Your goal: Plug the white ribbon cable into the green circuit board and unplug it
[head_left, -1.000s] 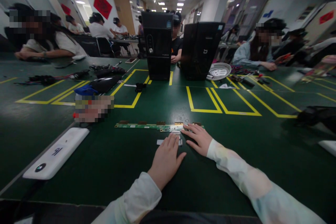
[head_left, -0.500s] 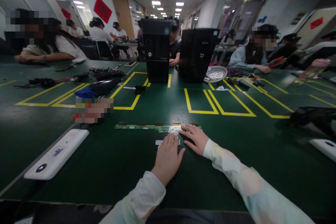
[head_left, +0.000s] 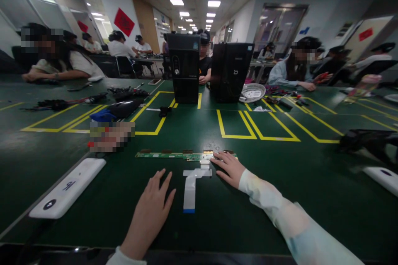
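A long, narrow green circuit board (head_left: 168, 155) lies across the table in front of me. From its right half a white flat ribbon cable (head_left: 190, 190) runs toward me; it is folded to the side and ends in a blue tip. My right hand (head_left: 229, 168) rests with spread fingers on the board's right end, covering part of it. To the left of the cable is my left hand (head_left: 152, 207), open and apart from both cable and board, its fingers pointing away from me.
A white power bank-like device (head_left: 70, 188) lies at the left. Two black computer towers (head_left: 185, 68) stand at the back, beside a white basket (head_left: 253, 92). Cables and a blue-and-black pouch (head_left: 116, 112) lie back left. Yellow tape marks the green table. Other people sit around.
My left hand has moved left and toward me, off the ribbon cable, which now shows in full. My right hand stays on the board. The view has tilted up slightly.
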The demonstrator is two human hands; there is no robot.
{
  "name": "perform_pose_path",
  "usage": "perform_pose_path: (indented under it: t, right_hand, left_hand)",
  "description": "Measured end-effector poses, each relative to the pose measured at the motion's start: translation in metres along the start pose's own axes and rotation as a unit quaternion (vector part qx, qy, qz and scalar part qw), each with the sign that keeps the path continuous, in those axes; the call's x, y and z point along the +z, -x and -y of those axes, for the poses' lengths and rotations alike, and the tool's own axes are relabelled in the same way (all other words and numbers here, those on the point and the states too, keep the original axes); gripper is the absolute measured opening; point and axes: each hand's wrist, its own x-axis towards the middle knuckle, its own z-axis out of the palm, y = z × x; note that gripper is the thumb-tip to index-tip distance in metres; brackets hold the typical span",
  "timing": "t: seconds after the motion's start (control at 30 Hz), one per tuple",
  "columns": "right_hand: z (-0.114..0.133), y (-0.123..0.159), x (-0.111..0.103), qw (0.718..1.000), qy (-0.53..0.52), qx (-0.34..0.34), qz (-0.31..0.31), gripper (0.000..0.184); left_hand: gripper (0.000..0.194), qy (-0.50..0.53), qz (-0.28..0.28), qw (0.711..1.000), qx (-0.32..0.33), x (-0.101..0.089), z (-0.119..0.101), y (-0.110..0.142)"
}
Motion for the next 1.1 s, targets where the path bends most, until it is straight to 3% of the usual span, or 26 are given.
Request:
perform_pose_path:
  t: [0.13, 0.23, 0.43, 0.6, 0.8, 1.1]
  right_hand:
    - [-0.001, 0.000, 0.001, 1.000, 0.002, -0.003, -0.002, 0.049]
    - [-0.002, 0.000, 0.003, 1.000, 0.006, -0.002, -0.003, 0.049]
    - [0.002, 0.000, 0.000, 0.999, -0.001, -0.031, -0.043, 0.043]
    - [0.019, -0.008, 0.001, 0.994, -0.020, -0.078, -0.073, 0.040]
    - [0.038, -0.014, -0.002, 0.999, -0.014, -0.041, -0.014, 0.049]
    - [0.036, -0.013, -0.007, 0.999, -0.025, -0.006, 0.045, 0.050]
  left_hand:
    - [0.057, -0.019, -0.018, 0.999, -0.040, 0.006, 0.038, 0.011]
    - [0.058, -0.022, -0.027, 0.998, -0.046, 0.006, 0.048, 0.007]
    - [0.060, -0.013, -0.024, 0.999, -0.040, 0.005, 0.044, -0.008]
    - [0.062, -0.010, -0.020, 0.999, -0.043, 0.007, 0.046, -0.009]
    - [0.062, -0.004, -0.014, 0.999, -0.045, 0.010, 0.048, -0.007]
    - [0.062, 0.010, -0.014, 0.998, -0.056, 0.007, 0.047, -0.007]
